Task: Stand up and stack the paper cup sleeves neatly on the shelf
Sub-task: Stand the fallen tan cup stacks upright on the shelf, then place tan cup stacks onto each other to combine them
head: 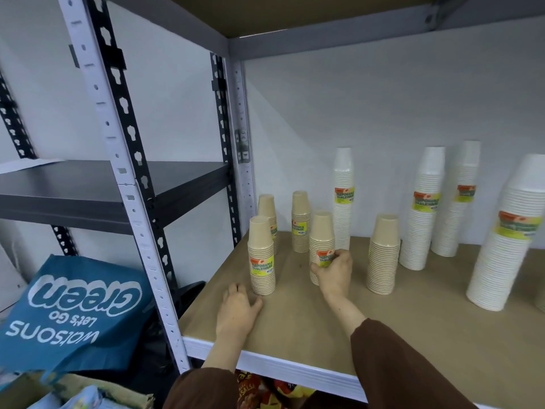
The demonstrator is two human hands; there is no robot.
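Several tan paper cup sleeves stand upright on the brown shelf board point(295, 326). My right hand point(333, 274) grips the middle tan sleeve point(322, 234) around its yellow label. My left hand point(237, 305) rests on the board with fingers apart, its thumb touching the base of the front-left tan sleeve point(261, 255). Two more tan sleeves point(300, 221) stand behind near the left post, and another tan sleeve point(383, 255) stands to the right. Tall white cup sleeves point(424, 208) stand farther right and along the back wall.
A white upright post point(138, 225) and the shelf's white front rail point(295, 367) border the board. A black shelf point(88, 190) sits to the left. A blue "Let's Go Green" bag point(73, 308) lies below left, and snack packets point(259, 391) show under the board.
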